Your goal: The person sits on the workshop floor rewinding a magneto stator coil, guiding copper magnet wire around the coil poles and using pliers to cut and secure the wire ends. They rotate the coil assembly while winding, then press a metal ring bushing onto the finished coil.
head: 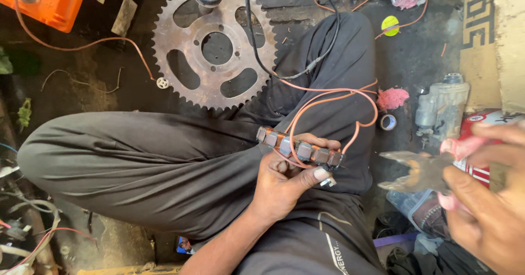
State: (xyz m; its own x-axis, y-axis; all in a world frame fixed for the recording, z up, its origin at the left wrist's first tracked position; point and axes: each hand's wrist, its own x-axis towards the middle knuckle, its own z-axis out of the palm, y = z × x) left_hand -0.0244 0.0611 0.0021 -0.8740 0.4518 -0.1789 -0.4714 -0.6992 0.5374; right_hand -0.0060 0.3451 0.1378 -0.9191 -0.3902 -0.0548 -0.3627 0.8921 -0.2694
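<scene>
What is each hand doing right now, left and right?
Left hand: closed around a round copper-wound stator coil with orange wire leads.
Right hand: closed on rusty pliers with pink handles, jaws open.

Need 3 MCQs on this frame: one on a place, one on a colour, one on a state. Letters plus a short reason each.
1. Where does the large toothed sprocket lie?
A. on the floor beyond the person's knee
B. in the left hand
C. on the orange box

2. What colour is the wire looping up from the wound stator piece?
A. blue
B. orange
C. green

3. How do the jaws of the pliers stand?
A. closed on the wire
B. open, gripping nothing
C. closed on the stator piece

Answers:
1 A: it rests flat on the dark floor above the bent leg.
2 B: the loop is orange against the dark trousers.
3 B: the right hand holds them apart from the piece that the left hand grips, jaws spread.
</scene>
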